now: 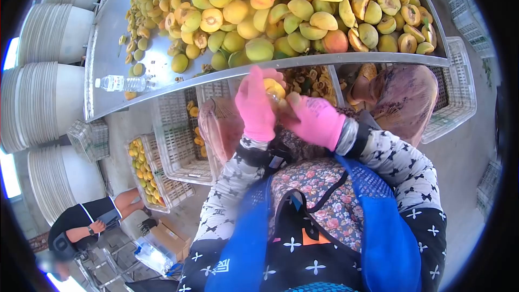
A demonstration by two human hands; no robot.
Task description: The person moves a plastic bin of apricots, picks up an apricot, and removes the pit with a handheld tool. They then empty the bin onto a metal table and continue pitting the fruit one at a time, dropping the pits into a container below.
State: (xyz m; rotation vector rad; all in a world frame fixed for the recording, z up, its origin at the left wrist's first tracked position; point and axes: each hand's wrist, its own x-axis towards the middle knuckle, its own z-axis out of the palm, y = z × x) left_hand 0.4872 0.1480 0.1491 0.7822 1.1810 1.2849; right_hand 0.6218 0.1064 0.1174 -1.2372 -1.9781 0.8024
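In a pink glove, my left hand (255,104) is closed around a yellow-orange fruit half (274,86), which looks like peach or apricot. My right hand (318,121), also gloved in pink, has its fingers pinched together right against that fruit. Something small and shiny shows between the two hands, too blurred to name. Both hands are above my lap, just below the near rim of a metal table (216,78). On the table lies a large heap of whole and halved yellow-green fruit (259,21), some with pits showing.
A plastic bottle (123,83) lies on the table's left. Beneath are plastic crates (181,135), a crate of fruit (147,170) and a container of pits and scraps (311,82). Stacked white tubs (54,97) stand at left. Another person (86,221) sits at lower left.
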